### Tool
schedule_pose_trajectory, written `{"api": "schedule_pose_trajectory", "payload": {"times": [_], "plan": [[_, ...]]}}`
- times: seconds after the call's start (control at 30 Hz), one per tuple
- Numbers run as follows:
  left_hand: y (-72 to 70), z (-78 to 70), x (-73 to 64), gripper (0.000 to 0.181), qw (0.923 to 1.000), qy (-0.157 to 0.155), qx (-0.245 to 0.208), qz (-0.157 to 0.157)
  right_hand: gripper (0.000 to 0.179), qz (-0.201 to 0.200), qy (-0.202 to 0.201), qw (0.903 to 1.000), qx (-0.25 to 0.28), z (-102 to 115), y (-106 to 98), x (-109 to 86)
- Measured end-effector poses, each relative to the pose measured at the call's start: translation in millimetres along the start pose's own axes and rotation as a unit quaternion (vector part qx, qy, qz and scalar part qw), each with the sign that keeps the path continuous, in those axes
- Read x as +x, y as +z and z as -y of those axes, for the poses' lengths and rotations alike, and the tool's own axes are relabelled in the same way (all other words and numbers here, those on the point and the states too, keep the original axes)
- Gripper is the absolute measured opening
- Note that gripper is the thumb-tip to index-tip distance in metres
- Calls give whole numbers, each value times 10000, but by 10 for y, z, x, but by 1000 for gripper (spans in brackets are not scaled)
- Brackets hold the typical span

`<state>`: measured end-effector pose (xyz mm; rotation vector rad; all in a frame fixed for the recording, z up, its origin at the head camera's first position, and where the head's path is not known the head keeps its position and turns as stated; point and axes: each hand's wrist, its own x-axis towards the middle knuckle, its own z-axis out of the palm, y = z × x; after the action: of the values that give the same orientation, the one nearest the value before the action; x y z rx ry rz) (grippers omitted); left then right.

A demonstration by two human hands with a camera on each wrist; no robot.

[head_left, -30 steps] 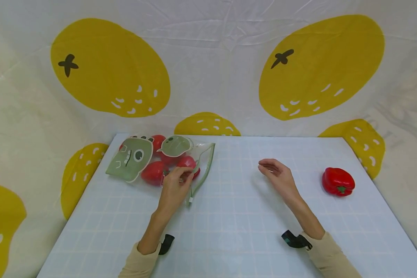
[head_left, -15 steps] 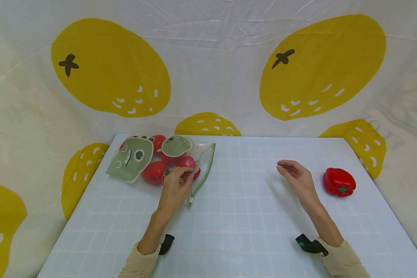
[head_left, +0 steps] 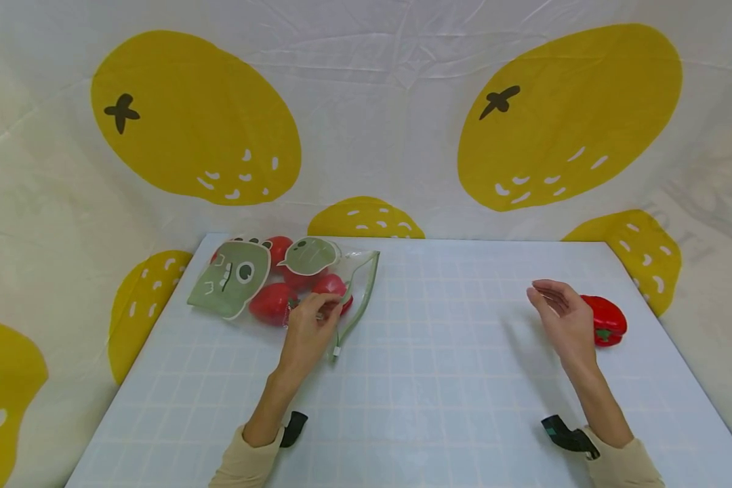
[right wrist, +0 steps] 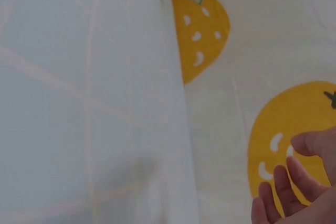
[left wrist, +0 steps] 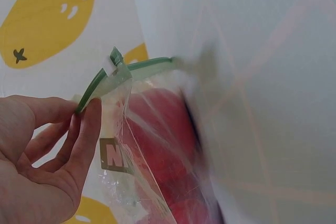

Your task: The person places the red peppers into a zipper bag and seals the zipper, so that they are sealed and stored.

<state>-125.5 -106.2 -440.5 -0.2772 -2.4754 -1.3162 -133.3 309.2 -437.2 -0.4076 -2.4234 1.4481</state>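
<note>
A clear zip bag with green cartoon-animal prints (head_left: 234, 278) lies at the table's back left, several red vegetables or fruits (head_left: 272, 304) inside it. My left hand (head_left: 308, 332) pinches the green-edged rim (left wrist: 94, 87) of the bag between thumb and forefinger, as the left wrist view shows. Over the right side of the table, my right hand (head_left: 567, 325) is held with its fingers loosely bent and nothing in them. Just beyond it sits a red bell pepper (head_left: 610, 322) with a green stem, its left part hidden behind the hand in the head view.
A pale blue checked cover (head_left: 415, 407) lies over the table. White cloth with large yellow fruit prints (head_left: 570, 115) hangs behind and at both sides. Each wrist carries a small black camera mount (head_left: 568, 437).
My right hand has moved rightward across the table to the bell pepper and now partly covers it in the head view. The left hand and the bag have stayed in place.
</note>
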Motion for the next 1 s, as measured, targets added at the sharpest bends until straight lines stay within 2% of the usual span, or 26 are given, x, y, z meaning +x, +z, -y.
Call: {"api": "schedule_pose_trajectory", "payload": {"times": [0.3, 0.5, 0.67, 1.0], "plan": [[10, 11, -4, 22, 10000, -11, 70, 2, 52, -789, 534, 9938, -577, -72, -194, 52], [11, 7, -5, 22, 9999, -26, 126, 12, 55, -1133, 370, 9883, -949, -135, -331, 90], [17, 3, -1, 22, 9999, -30, 116, 11, 60, -1054, 466, 9859, -1216, -204, -447, 109], [9, 5, -9, 21, 9999, -124, 37, 5, 72, -476, 770, 9809, -1720, -405, -624, 133]]}}
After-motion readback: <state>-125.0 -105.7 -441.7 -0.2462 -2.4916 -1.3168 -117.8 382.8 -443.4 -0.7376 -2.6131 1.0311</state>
